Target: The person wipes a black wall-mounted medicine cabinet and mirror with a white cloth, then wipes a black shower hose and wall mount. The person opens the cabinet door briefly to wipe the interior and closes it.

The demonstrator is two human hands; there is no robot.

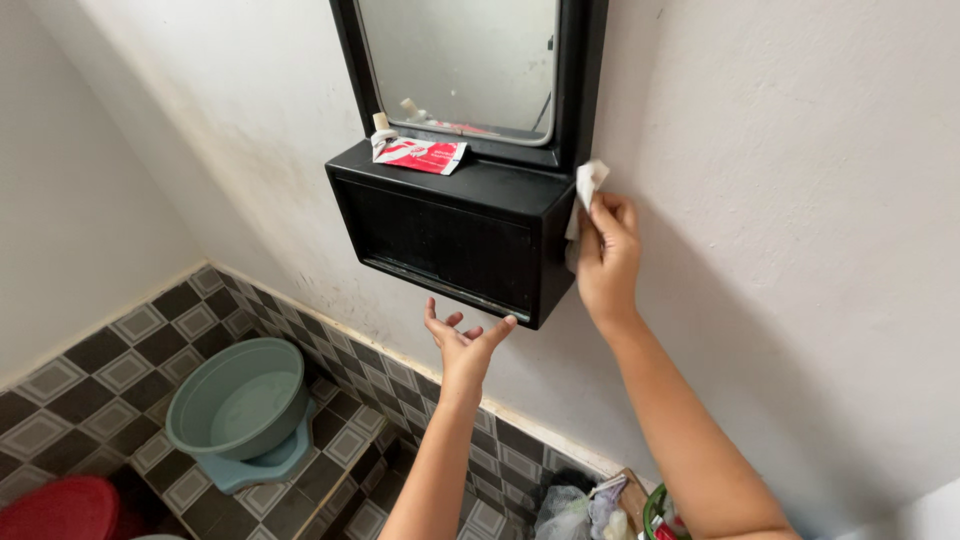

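A black wall cabinet (440, 235) with a mirror (460, 60) above it hangs on the white wall. My right hand (607, 258) is shut on a white cloth (588, 185) and presses it against the cabinet's right side. My left hand (463, 340) is raised with fingers spread, palm up, just below the cabinet's bottom edge, holding nothing. A red and white tube (420, 153) lies on the cabinet's top shelf.
A green basin (240, 400) sits on a blue stool on the tiled ledge at lower left. A red round object (60, 510) shows at the bottom left corner. Plastic bags and clutter (600, 505) lie at the bottom beside my right arm.
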